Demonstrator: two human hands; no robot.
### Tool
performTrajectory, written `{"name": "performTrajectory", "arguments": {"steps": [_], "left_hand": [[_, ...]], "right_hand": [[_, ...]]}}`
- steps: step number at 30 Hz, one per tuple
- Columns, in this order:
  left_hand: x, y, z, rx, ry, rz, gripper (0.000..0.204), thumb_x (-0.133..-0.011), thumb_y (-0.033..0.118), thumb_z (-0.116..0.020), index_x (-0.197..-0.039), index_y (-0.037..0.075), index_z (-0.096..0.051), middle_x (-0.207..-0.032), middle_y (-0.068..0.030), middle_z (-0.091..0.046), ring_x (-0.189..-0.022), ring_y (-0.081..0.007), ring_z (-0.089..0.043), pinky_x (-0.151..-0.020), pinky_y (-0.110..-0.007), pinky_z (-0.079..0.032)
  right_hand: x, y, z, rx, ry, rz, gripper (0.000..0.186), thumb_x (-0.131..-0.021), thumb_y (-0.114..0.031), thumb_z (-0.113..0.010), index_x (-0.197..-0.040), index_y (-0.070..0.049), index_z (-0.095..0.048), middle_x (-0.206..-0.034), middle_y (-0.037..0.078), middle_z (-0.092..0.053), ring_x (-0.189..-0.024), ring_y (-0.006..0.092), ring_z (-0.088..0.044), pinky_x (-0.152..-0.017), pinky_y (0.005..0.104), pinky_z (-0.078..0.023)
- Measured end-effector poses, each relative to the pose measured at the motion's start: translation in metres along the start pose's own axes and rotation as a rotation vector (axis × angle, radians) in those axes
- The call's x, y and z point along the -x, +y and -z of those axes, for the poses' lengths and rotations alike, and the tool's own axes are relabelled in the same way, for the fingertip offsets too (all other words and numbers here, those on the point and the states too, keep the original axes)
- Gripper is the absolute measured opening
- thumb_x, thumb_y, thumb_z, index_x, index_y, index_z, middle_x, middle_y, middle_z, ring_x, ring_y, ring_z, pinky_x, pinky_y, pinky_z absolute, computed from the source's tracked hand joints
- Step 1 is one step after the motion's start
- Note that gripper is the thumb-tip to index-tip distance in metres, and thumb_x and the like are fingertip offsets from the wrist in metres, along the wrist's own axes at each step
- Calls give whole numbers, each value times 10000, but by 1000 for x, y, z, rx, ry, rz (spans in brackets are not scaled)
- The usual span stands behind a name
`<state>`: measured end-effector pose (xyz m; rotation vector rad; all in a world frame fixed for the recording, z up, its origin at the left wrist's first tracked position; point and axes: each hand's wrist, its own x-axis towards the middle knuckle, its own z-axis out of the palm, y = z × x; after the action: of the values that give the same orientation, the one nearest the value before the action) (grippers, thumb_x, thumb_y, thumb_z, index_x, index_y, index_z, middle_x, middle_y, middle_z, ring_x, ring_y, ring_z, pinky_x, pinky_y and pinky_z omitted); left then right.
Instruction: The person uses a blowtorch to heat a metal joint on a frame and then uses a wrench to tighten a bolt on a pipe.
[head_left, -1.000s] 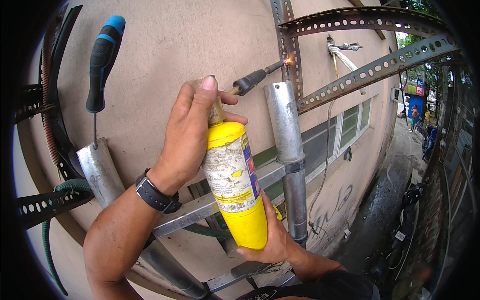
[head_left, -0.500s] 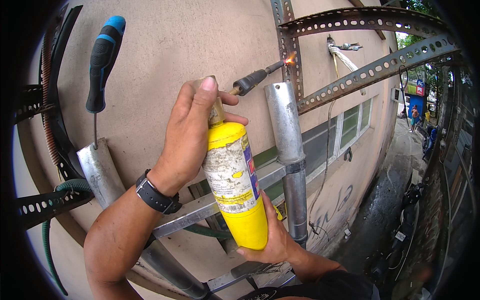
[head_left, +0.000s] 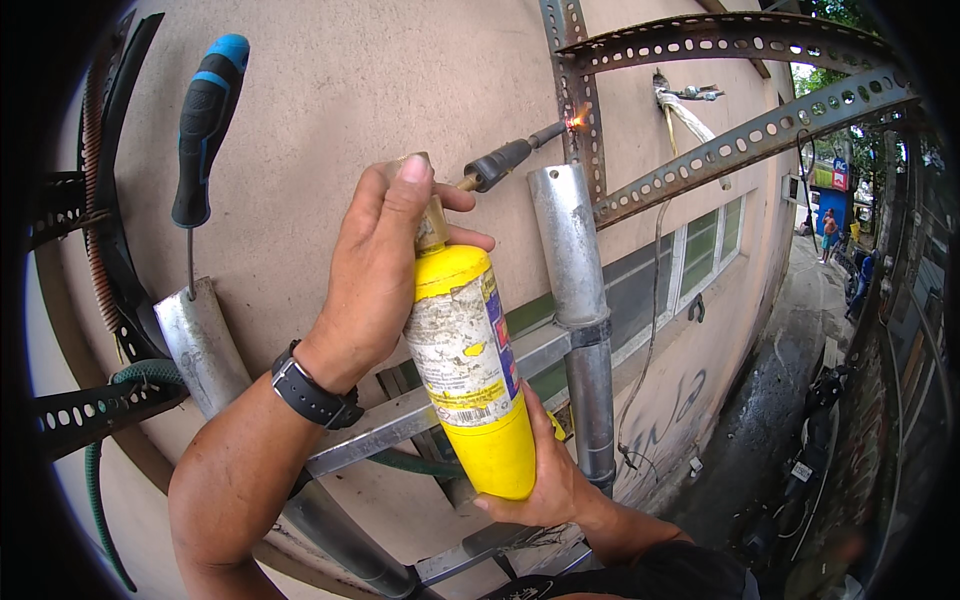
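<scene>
The left hand (head_left: 375,265) wraps the brass neck at the top of the yellow gas cylinder (head_left: 470,375), fingers curled closed round the valve region, thumb raised above them; a black wristwatch (head_left: 312,388) sits at that wrist. The right hand (head_left: 545,480) cups the cylinder's base from below, fingers closed on it, so the cylinder stands nearly upright between the two hands. Beyond the left fingertips the dark torch nozzle (head_left: 505,158) points up and away, and a small orange flame (head_left: 577,119) touches the perforated steel upright (head_left: 575,90) just above the grey metal pipe (head_left: 572,250). Judgement: the heating goes well if the right hand keeps the base steady while the left makes only small angle corrections, the flame tip holding on one spot and both sets of fingers staying well behind the nozzle. A blue-handled screwdriver (head_left: 205,125) stands in a cut pipe end (head_left: 195,335), well to the left of the left hand. Hard to tell: what exactly is being heated at the flame spot, since the glare and small size obscure it; the valve knob is covered by the left fingers; the right fingertips are hidden behind the cylinder.
</scene>
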<state>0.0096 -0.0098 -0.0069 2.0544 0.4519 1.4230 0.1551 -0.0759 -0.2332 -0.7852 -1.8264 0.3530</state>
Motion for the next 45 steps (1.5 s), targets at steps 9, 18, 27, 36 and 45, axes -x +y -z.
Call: {"name": "performTrajectory", "arguments": {"steps": [9,18,27,36,45], "left_hand": [[0,0,1,8,-2,3,569,-1051,614,-397,-1225,74,-442,-1148,-160,-634,-977,-269,-758,-709,-341,-664],[0,0,0,6,1,-6,577,-1048,620,-404,-1226,73,-448,-1146,-157,-637,-976,-264,-757,-710,-337,-654],[0,0,1,0,-8,-13,593,-1047,623,-404,-1241,64,-436,-1141,-158,-634,-977,-264,-756,-715,-337,-655],[0,-1,0,-5,0,-15,592,-1048,619,-405,-1242,61,-440,-1141,-163,-638,-972,-265,-758,-708,-336,-658],[0,0,0,-4,-4,-15,584,-1052,613,-400,-1241,62,-441,-1142,-159,-640,-973,-262,-759,-708,-337,-663]], "right_hand": [[0,4,-1,-22,-10,4,1274,-808,-399,-829,-1597,34,72,-1597,330,-223,-1484,453,-319,-1214,521,-294],[0,2,0,-21,-10,-5,1276,-809,-416,-825,-1596,36,71,-1598,331,-218,-1486,453,-313,-1217,520,-289],[0,1,1,-7,1,2,1279,-798,-395,-838,-1595,40,63,-1605,331,-212,-1491,453,-309,-1223,512,-284],[-1,4,-1,-23,-13,-12,1283,-793,-386,-840,-1596,37,67,-1609,328,-205,-1494,452,-305,-1222,516,-287],[-1,2,0,-19,-12,-1,1285,-797,-387,-838,-1594,38,76,-1606,328,-209,-1491,449,-310,-1222,516,-287]]}}
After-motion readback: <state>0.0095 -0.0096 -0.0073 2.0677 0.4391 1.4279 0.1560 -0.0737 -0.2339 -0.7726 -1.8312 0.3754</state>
